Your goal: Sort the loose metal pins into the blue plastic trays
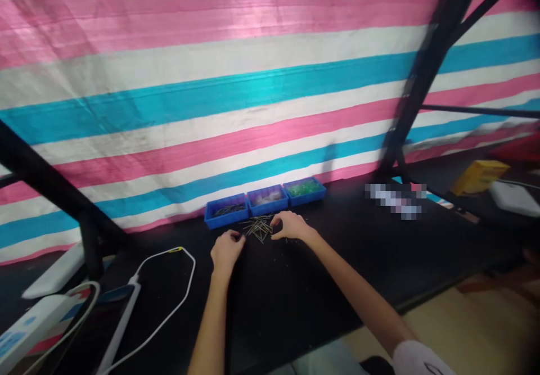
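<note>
A loose pile of thin metal screws or nails (259, 229) lies on the black table in front of three blue trays. Dark pieces fill the left tray (226, 211), pale ones the middle tray (267, 198), and green ones the right tray (304, 189). My right hand (291, 226) curves around the right side of the pile, thumb and fingers apart. At the pile's left, my left hand (228, 247) rests with its fingers curled together; whether anything small is between the fingertips is too small to tell.
A white cable (192, 279) loops over the table (270, 319) at the left, near a tablet (99, 327) and a power strip (34, 327). Black metal posts stand on both sides. A yellow box (480, 176) and a white device (515, 198) are at the right.
</note>
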### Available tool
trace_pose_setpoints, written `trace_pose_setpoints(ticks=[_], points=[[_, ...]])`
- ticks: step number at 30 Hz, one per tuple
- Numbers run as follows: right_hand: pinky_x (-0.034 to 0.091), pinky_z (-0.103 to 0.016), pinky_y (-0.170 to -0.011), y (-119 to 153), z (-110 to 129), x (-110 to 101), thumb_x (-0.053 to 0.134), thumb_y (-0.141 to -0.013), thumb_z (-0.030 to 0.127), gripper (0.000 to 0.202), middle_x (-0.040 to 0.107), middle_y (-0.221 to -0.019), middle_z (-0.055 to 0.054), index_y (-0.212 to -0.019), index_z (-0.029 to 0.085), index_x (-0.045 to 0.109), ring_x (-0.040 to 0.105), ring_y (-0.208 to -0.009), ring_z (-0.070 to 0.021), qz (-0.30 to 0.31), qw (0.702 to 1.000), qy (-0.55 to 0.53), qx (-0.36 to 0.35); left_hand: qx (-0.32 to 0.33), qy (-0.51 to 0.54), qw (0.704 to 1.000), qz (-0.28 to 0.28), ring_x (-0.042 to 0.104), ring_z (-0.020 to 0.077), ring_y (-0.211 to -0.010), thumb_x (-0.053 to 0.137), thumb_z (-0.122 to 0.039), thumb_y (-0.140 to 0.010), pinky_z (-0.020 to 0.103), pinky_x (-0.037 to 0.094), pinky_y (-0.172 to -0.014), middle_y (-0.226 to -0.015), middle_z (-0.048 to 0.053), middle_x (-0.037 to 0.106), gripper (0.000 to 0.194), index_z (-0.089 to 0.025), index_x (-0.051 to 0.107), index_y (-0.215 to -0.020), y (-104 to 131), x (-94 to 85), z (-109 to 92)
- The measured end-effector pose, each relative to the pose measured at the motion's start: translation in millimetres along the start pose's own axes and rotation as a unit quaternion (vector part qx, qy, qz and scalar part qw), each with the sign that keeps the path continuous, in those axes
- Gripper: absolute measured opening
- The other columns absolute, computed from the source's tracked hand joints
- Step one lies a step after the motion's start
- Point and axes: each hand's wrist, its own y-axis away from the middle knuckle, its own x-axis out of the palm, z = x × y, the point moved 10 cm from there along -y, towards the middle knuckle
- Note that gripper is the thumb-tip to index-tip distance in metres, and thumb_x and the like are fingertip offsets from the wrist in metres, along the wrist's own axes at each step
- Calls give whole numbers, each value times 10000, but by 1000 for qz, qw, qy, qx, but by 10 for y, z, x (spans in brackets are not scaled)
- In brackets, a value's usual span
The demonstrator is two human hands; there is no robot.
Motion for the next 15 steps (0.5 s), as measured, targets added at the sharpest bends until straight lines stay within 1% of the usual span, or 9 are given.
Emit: trace_pose_setpoints(ticks=[2, 4, 6, 8, 11, 13, 15], points=[[409, -244, -604, 48, -88, 59, 737, -555, 318, 240, 685, -809, 17, -782, 259, 687, 618, -761, -177, 15, 999, -22, 17, 14, -3, 1000, 14, 574, 222, -705, 639, -403, -592, 267, 337, -579, -672, 32, 650, 173, -257, 669, -681, 44, 63, -85], [395, -220, -577, 64, -123, 99, 687, -627, 271, 134, 689, -779, 30, -759, 253, 683, 624, -736, -150, 17, 999, -43, 27, 30, -20, 999, 31, 583, 205, -708, 614, -395, -633, 251, 341, -569, -688, 21, 660, 171, -259, 675, -717, 93, 130, -177], [387, -209, -572, 68, -127, 124, 643, -674, 233, 87, 691, -762, 33, -753, 245, 679, 626, -733, -135, 14, 998, -52, 31, 42, -38, 997, 45, 591, 191, -713, 583, -404, -673, 241, 350, -561, -704, 10, 665, 197, -260, 676, -769, 131, 192, -249], [388, -207, -584, 71, -132, 118, 625, -691, 209, 102, 690, -760, 33, -772, 244, 675, 623, -743, -131, 2, 998, -49, 34, 50, -29, 997, 50, 599, 181, -724, 558, -416, -702, 236, 368, -563, -724, 4, 671, 232, -259, 672, -829, 147, 235, -290], [401, -223, -607, 79, -156, 40, 590, -729, 223, 177, 684, -798, 22, -886, 258, 661, 609, -756, -140, -47, 996, -59, 36, 69, 43, 996, 41, 606, 170, -724, 546, -446, -716, 237, 403, -593, -756, 10, 679, 298, -242, 663, -899, 142, 268, -333], [412, -238, -619, 83, -166, -4, 542, -767, 244, 205, 675, -843, 2, -941, 251, 650, 596, -745, -143, -81, 991, -98, 33, 92, 88, 991, 32, 597, 162, -691, 556, -468, -705, 246, 418, -611, -787, 21, 681, 330, -228, 669, -901, 143, 280, -380], [425, -244, -622, 77, -135, 12, 509, -789, 271, 216, 667, -875, -28, -938, 212, 652, 587, -728, -141, -85, 980, -181, 17, 123, 129, 984, 27, 573, 150, -659, 576, -474, -689, 253, 423, -619, -814, 31, 676, 348, -214, 680, -896, 164, 289, -458]])
